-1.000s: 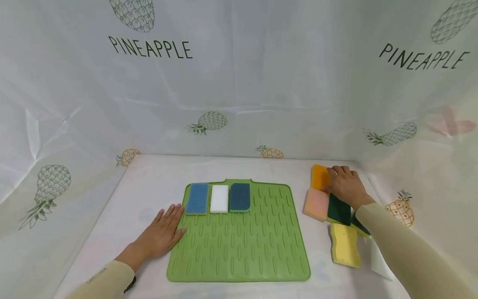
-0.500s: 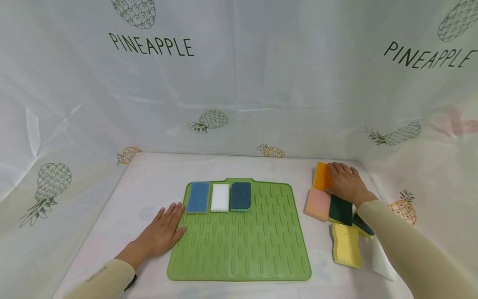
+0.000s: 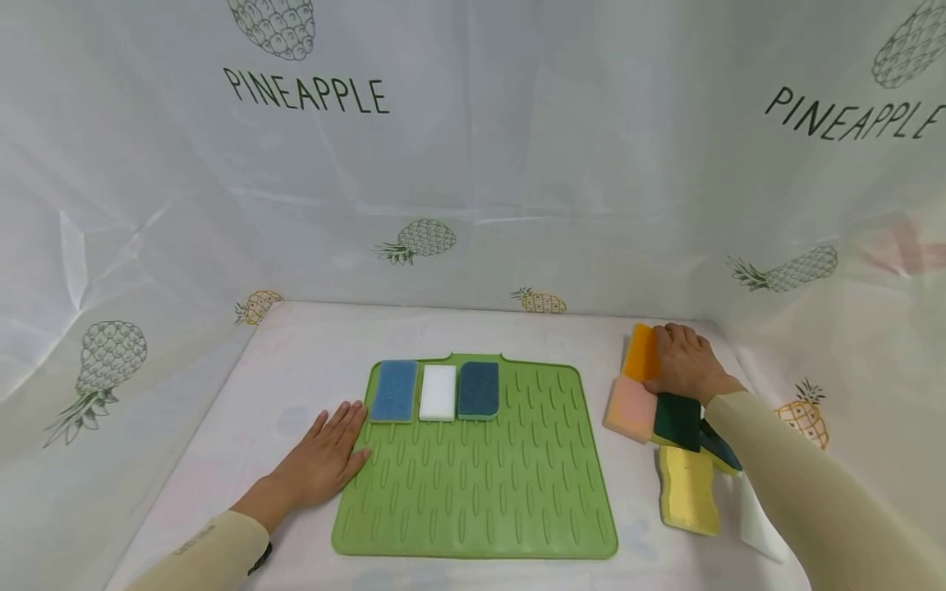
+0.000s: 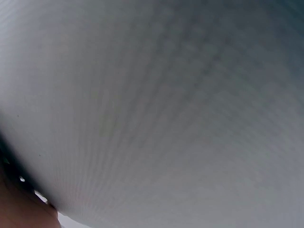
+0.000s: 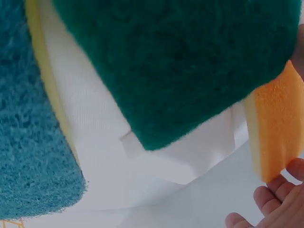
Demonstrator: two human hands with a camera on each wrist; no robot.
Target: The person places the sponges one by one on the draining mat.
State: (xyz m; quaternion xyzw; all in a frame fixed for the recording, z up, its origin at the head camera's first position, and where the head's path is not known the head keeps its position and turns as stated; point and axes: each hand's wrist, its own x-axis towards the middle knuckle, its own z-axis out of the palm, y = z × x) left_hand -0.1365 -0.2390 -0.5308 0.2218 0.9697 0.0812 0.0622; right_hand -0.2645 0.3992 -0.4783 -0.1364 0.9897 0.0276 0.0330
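Observation:
In the head view, my left hand (image 3: 318, 460) lies flat with its fingers straight, fingertips at the left edge of a green ribbed mat (image 3: 473, 492). The left wrist view shows mostly blurred pale cloth. My right hand (image 3: 687, 361) holds an orange sponge (image 3: 641, 353) at the far right, thumb on the near side. The right wrist view shows fingers at one end of this orange sponge (image 5: 278, 128). Just nearer lie a pink sponge (image 3: 631, 406) and a dark green scouring sponge (image 3: 677, 420), which hides part of the grip in the right wrist view.
Along the mat's back edge lie a blue sponge (image 3: 395, 391), a white sponge (image 3: 438, 392) and a dark blue sponge (image 3: 479, 390). Right of the mat are a yellow wavy sponge (image 3: 689, 491), a blue-green scouring sponge (image 3: 720, 447) and a white piece (image 3: 760, 525) partly under the sleeve.
The orange sponge has turned and tilted slightly under my right hand, showing a narrower face. My left hand stays where it was. The head view has shifted a little.

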